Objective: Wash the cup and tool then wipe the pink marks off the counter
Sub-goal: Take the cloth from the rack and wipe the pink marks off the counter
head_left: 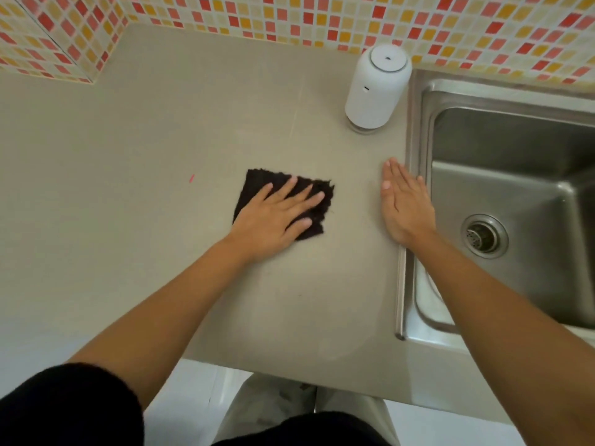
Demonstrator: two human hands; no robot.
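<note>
A dark cloth (257,183) lies flat on the beige counter (128,220). My left hand (273,217) presses on it with straight, spread fingers. My right hand (404,204) rests edge-down on the counter with straight fingers, close to the sink's left rim, holding nothing. A small pink mark (191,178) shows on the counter to the left of the cloth. No cup or tool is in view.
A white cylindrical dispenser (375,88) stands at the back beside the steel sink (418,156), whose drain (484,236) is at the right. Mosaic tile wall (289,17) runs behind. The counter's front edge is near my body.
</note>
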